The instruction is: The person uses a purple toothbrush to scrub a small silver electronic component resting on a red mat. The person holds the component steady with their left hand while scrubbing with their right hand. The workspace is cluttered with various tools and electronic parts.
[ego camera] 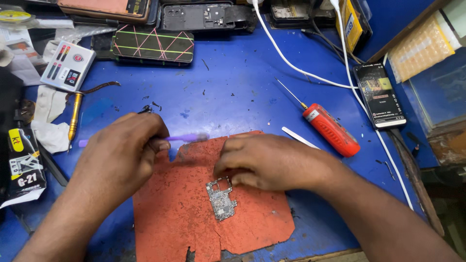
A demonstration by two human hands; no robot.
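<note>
A small phone circuit board (221,198) lies on a worn orange-red mat (184,213) on a blue table. My right hand (264,161) rests palm down on the mat, its fingertips touching the board's upper edge. My left hand (121,153) is closed around a thin purple tool (187,138), blurred by motion, whose tip sticks out to the right above the mat's top edge.
A red-handled screwdriver (330,130) and a white spudger (298,137) lie right of the mat. A lit phone (379,94) sits at the right with white cables (291,63). Phone cases (153,44), a yellow-handled tool (74,116) and packets crowd the back and left.
</note>
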